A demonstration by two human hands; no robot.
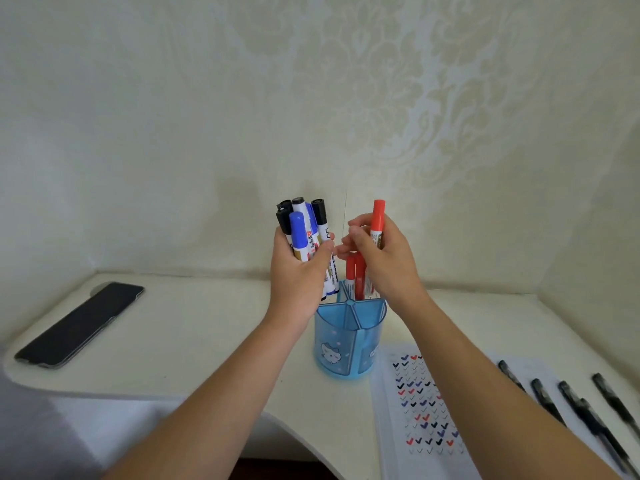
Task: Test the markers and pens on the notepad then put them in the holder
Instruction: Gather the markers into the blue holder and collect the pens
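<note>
Two hands busy: our left hand (298, 271) grips a marker bundle (300, 233), our right hand (388, 265) an upright red marker (378, 216), holder (332, 337) at six o'clock below it.

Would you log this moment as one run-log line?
left hand: grips marker bunch | right hand: holds red marker above holder | holder: red markers inside | pens: lying loose

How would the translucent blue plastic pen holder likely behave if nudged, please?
The translucent blue plastic pen holder looks light, so it would probably slide on the smooth white desk. Tall red markers in one back compartment might make it tip.
</note>
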